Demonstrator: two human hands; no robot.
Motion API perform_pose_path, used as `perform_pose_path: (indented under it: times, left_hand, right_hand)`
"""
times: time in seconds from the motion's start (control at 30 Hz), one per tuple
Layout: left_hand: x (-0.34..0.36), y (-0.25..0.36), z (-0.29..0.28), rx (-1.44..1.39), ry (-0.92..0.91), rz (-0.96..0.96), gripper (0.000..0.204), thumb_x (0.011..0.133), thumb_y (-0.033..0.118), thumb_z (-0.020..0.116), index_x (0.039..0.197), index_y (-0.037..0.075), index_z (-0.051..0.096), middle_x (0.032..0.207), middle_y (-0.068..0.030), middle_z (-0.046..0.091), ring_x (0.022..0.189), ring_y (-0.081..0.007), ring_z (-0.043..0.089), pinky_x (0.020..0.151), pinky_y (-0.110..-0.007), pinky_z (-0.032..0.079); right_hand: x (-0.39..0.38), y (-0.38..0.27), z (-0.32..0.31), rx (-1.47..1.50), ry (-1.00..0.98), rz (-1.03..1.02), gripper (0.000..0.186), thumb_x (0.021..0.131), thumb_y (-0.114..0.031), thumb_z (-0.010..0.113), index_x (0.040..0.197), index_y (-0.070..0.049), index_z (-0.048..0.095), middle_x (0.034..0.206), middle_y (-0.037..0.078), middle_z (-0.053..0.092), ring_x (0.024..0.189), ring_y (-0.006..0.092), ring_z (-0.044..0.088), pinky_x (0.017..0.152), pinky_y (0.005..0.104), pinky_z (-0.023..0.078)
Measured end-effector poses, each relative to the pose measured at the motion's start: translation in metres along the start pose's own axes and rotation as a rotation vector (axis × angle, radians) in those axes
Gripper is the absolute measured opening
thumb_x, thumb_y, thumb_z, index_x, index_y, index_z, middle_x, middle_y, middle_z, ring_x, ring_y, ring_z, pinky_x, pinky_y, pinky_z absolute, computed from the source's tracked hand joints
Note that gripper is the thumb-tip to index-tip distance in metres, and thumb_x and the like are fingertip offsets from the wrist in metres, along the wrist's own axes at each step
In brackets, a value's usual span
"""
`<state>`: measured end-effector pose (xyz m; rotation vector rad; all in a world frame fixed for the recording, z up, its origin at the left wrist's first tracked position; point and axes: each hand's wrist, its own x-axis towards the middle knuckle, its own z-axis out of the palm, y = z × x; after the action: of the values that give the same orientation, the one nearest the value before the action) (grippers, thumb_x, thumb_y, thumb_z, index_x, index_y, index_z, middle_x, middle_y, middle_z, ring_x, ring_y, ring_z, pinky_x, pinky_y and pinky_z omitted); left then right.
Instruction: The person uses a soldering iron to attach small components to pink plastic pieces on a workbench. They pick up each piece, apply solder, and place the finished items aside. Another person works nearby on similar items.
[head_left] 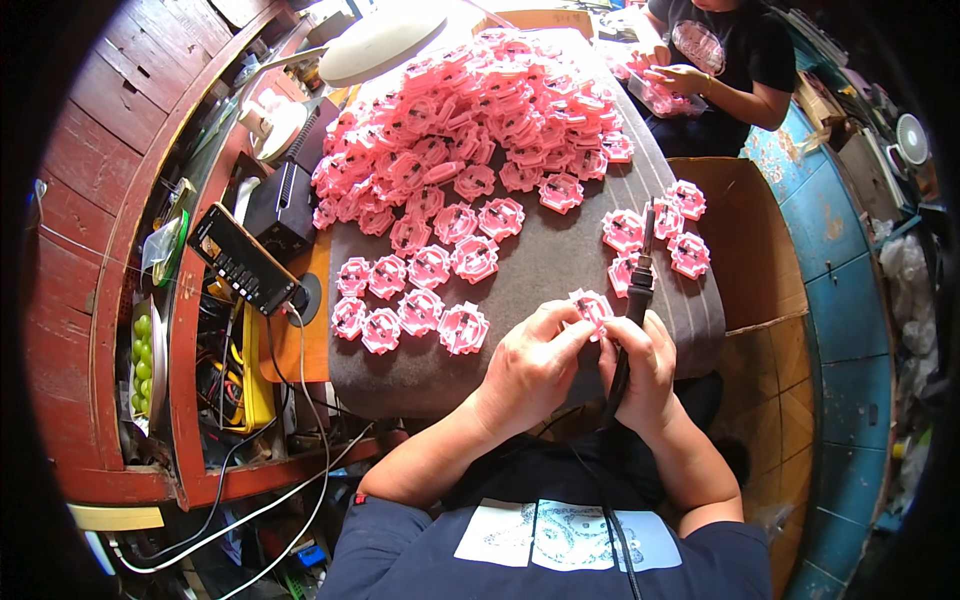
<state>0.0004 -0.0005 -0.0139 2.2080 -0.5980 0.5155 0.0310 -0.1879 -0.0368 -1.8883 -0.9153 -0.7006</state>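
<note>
My left hand [530, 365] pinches a pink plastic piece [592, 308] with dark parts at its middle, over the near edge of the grey mat [555, 240]. Closed round a black soldering iron [640, 282], my right hand [645, 372] also has its fingertips at that piece. The iron's tip points away from me, above a small group of similar pink pieces [688, 254] on the right. More pink pieces [430, 266] lie in loose rows to the left of my hands. A large heap of them [480, 110] covers the far part of the mat.
A phone [243, 260] stands on the left beside a black box [275, 205]. Above the heap's left side hangs a white lamp [382, 48]. An open cardboard box [745, 235] is at the right. Far right, another person [735, 75] handles pink pieces over a clear container.
</note>
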Motion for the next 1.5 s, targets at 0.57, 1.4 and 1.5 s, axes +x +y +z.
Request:
perform_pose_path:
  times: [0.57, 1.4, 1.5]
  left_hand:
    - [0.004, -0.005, 0.008, -0.042, 0.034, -0.045, 0.023, 0.092, 0.002, 0.076, 0.114, 0.006, 0.074, 0.105, -0.0146, 0.071, 0.093, -0.0332, 0.074, 0.076, -0.041, 0.061]
    - [0.004, 0.001, 0.01, -0.008, 0.044, -0.131, 0.015, 0.089, 0.002, 0.077, 0.104, 0.003, 0.075, 0.098, -0.0144, 0.071, 0.085, -0.0324, 0.073, 0.072, -0.039, 0.06]
    - [0.004, 0.0, 0.009, -0.005, 0.041, -0.131, 0.016, 0.089, 0.002, 0.078, 0.104, 0.003, 0.075, 0.099, -0.0147, 0.071, 0.086, -0.0324, 0.074, 0.073, -0.039, 0.06]
  right_hand:
    - [-0.002, -0.001, 0.005, 0.082, 0.025, 0.087, 0.041, 0.089, 0.012, 0.069, 0.127, -0.002, 0.058, 0.093, 0.013, 0.065, 0.076, 0.0239, 0.065, 0.07, 0.0349, 0.054]
    - [-0.015, 0.001, 0.006, 0.015, 0.053, -0.087, 0.047, 0.085, 0.008, 0.074, 0.127, -0.004, 0.058, 0.115, 0.022, 0.073, 0.09, 0.0388, 0.071, 0.078, 0.046, 0.058]
    - [-0.013, 0.0, 0.006, 0.028, 0.047, -0.072, 0.046, 0.086, 0.007, 0.074, 0.127, -0.004, 0.058, 0.113, 0.022, 0.073, 0.091, 0.0395, 0.071, 0.079, 0.0461, 0.058]
